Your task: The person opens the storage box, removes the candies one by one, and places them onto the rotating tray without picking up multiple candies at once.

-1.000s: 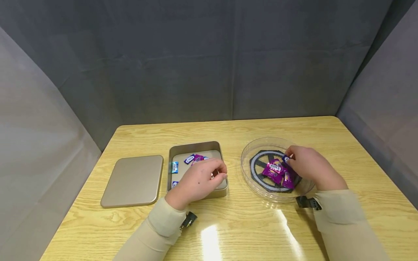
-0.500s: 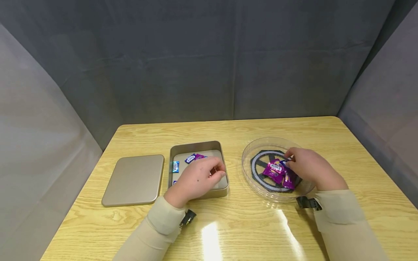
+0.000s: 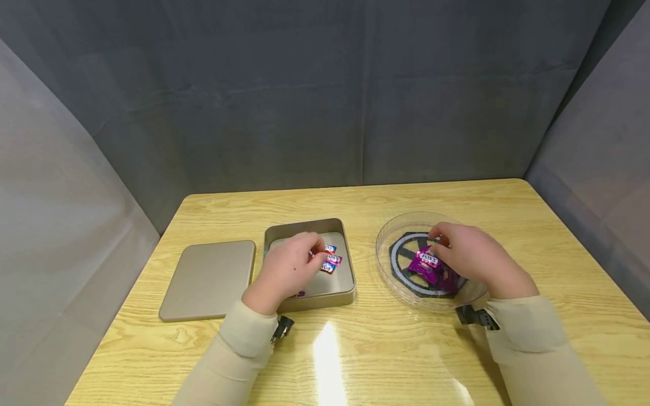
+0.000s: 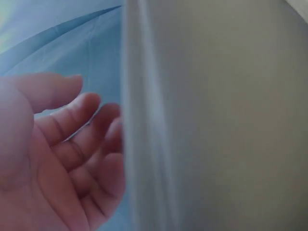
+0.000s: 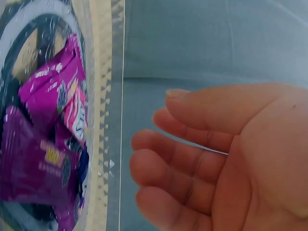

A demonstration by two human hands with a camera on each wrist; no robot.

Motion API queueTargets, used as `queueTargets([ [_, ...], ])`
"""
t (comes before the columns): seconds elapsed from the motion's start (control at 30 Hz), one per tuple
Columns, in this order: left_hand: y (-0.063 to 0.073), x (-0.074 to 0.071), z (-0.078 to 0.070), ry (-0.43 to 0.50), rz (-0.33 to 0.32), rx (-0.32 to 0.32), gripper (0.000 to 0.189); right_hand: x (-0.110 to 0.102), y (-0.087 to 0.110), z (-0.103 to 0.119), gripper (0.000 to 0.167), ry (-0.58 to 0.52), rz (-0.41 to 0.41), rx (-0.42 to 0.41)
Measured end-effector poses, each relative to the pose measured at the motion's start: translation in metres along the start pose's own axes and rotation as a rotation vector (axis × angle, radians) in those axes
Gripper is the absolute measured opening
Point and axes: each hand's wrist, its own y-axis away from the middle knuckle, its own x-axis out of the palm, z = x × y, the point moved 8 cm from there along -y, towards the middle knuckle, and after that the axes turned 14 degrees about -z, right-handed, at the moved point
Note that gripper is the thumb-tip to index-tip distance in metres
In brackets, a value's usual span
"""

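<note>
My left hand [image 3: 289, 268] is over the open metal tin [image 3: 317, 304], thumb and fingers bent loosely. The left wrist view shows its fingers [image 4: 72, 118] with nothing between them. Small wrapped candies [image 3: 332, 259] in blue, red and pink lie in the tin beside the fingertips; my hand covers others. My right hand [image 3: 469, 254] hovers over the right side of a round clear plastic dish [image 3: 383, 226], its fingers relaxed and holding nothing. Purple wrapped candies [image 3: 425, 268] are heaped in the dish below it. A dark blue wrapper [image 5: 83, 171] shows among them in the right wrist view.
The tin's square lid [image 3: 208, 280] lies flat on the wooden table [image 3: 365, 361], left of the tin. A black and grey wheel-like pattern [image 3: 398, 265] shows at the dish's base. Dark cloth [image 3: 325, 101] stands behind the table, with lighter cloth panels at both sides.
My left hand has moved left and back over the tin, uncovering candies on its right. My right hand has let go of a blue candy in the dish and shifted slightly left.
</note>
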Motion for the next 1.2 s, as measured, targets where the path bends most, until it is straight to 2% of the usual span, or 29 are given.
queueTargets([
  [0.1, -0.001, 0.006, 0.004, -0.048, 0.028, 0.007, 0.008, 0.000, 0.001, 0.005, 0.032, -0.002, -0.006, -0.017],
  [0.3, 0.002, 0.030, 0.009, -0.092, 0.132, 0.036, 0.022, 0.000, 0.002, 0.011, 0.031, -0.001, -0.008, -0.026],
  [0.43, 0.007, 0.045, 0.011, -0.097, 0.213, 0.037, 0.033, -0.001, 0.002, 0.015, 0.031, -0.003, -0.004, -0.028],
  [0.6, 0.013, 0.056, 0.010, -0.067, 0.277, 0.041, 0.032, 0.000, 0.002, 0.019, 0.030, -0.002, -0.001, -0.045],
  [0.87, 0.014, 0.061, 0.013, -0.048, 0.295, 0.048, 0.030, 0.000, 0.003, 0.021, 0.027, -0.004, -0.009, -0.084],
  [1.03, 0.011, 0.061, 0.017, -0.017, 0.299, 0.006, 0.027, 0.000, 0.004, 0.024, 0.027, -0.018, -0.007, -0.092],
  [1.2, 0.010, 0.060, 0.024, -0.038, 0.284, -0.046, 0.032, -0.001, 0.005, 0.026, 0.027, -0.027, -0.011, -0.105],
])
